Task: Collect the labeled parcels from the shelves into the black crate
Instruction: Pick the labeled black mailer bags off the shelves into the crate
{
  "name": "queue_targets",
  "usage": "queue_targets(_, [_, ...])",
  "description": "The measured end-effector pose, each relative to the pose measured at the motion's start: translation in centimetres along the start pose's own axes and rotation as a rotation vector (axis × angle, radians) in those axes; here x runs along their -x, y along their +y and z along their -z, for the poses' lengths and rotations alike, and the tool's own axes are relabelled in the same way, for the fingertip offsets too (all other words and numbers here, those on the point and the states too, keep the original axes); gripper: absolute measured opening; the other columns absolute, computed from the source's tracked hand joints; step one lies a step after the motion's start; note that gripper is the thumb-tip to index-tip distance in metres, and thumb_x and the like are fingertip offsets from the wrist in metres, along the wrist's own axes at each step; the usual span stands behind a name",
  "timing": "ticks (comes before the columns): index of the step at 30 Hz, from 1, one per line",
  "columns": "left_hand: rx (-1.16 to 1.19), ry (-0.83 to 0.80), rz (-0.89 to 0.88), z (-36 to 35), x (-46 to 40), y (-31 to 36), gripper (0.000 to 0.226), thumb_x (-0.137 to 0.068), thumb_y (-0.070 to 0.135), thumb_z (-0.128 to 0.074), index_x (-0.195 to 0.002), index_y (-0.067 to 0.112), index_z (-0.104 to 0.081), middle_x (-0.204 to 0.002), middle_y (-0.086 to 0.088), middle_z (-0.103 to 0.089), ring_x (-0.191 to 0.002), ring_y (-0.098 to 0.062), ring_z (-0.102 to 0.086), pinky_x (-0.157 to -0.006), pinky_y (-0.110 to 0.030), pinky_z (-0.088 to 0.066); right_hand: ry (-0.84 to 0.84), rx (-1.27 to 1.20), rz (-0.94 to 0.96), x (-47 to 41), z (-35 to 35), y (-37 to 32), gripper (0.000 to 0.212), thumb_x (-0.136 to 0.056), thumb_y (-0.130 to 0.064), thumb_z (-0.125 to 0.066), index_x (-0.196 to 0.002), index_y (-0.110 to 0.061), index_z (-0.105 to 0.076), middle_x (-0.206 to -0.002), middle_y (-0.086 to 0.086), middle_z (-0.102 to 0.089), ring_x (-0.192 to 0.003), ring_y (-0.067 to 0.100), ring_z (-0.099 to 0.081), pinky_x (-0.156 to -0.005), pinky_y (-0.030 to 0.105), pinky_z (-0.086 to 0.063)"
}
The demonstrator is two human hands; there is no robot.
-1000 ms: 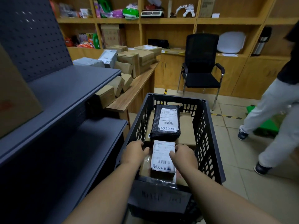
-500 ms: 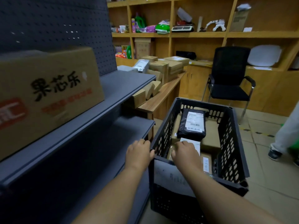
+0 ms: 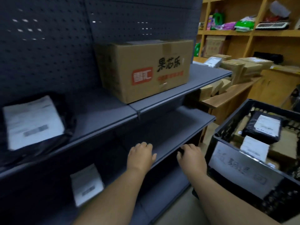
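While both hands hang empty, left hand (image 3: 140, 155), right hand (image 3: 191, 157), black crate (image 3: 243, 169) right, shelf parcel (image 3: 34, 122) upper left.

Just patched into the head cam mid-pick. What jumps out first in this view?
The big cardboard box with bold black characters and a red logo stands on the upper grey shelf. Left of it on the same shelf lies a black-wrapped parcel with a large white label. At lower right the black crate already holds labeled parcels, while the left hand and right hand hover empty by the middle shelf.
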State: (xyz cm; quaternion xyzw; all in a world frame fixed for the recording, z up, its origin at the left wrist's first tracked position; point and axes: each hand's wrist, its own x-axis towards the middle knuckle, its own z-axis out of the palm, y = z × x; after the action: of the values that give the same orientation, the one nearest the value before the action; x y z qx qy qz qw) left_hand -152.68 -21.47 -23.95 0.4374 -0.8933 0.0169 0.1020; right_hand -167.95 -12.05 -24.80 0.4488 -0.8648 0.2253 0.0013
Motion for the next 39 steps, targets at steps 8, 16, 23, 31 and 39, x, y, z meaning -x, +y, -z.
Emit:
queue_targets(8, [-0.064,-0.012,0.236,2.1,10.4,-9.0,0.034,-0.094,0.041,-0.043,-0.112,0.016,-0.057,-0.110,-0.003,-0.060,-0.101,-0.022,-0.054,-0.079,-0.031,-0.039,-0.083,-0.031,0.218,6.3,-3.3,-8.4,0.031,-0.095,-0.028,-0.047,-0.121,-0.016,-0.058,-0.123,0.000,-0.057,-0.117,0.019,-0.047,-0.088,0.027,-0.045])
queue_targets(16, [-0.155,-0.015,0.513,4.0,19.9,-13.8,0.034,-0.093,0.044,-0.043,-0.109,0.018,-0.057,-0.106,-0.002,-0.061,-0.098,-0.021,-0.056,-0.080,-0.032,-0.041,-0.193,-0.118,0.428,11.3,-5.5,-14.4,0.037,-0.094,-0.031,-0.051,-0.129,-0.018,-0.055,-0.127,-0.002,-0.057,-0.121,0.018,-0.045,-0.092,0.030,-0.046])
queue_targets(23, [-0.182,-0.024,0.766,5.5,29.7,-14.1,0.033,-0.093,0.045,-0.045,-0.107,0.019,-0.057,-0.103,0.000,-0.061,-0.096,-0.019,-0.057,-0.079,-0.031,-0.043,-0.291,-0.167,0.585,17.5,-5.7,-16.2,0.029,-0.092,-0.030,-0.052,-0.118,-0.018,-0.061,-0.118,-0.002,-0.060,-0.114,0.016,-0.049,-0.086,0.027,-0.048])
queue_targets(31, [-0.198,-0.032,0.951,5.9,38.3,-12.6,0.035,-0.093,0.046,-0.042,-0.111,0.020,-0.058,-0.108,0.001,-0.061,-0.101,-0.018,-0.056,-0.081,-0.030,-0.042,-0.392,-0.177,0.707,23.9,-5.5,-17.2,0.036,-0.093,-0.032,-0.051,-0.126,-0.021,-0.057,-0.122,-0.003,-0.058,-0.120,0.015,-0.046,-0.092,0.027,-0.045])
queue_targets(39, [-0.221,-0.019,1.047,7.5,44.2,-14.6,0.036,-0.093,0.046,-0.042,-0.113,0.021,-0.057,-0.109,0.002,-0.061,-0.101,-0.017,-0.056,-0.081,-0.029,-0.041,-0.451,-0.185,0.790,28.7,-6.0,-21.1,0.037,-0.094,-0.032,-0.049,-0.128,-0.020,-0.055,-0.126,-0.002,-0.056,-0.122,0.016,-0.044,-0.096,0.028,-0.042])
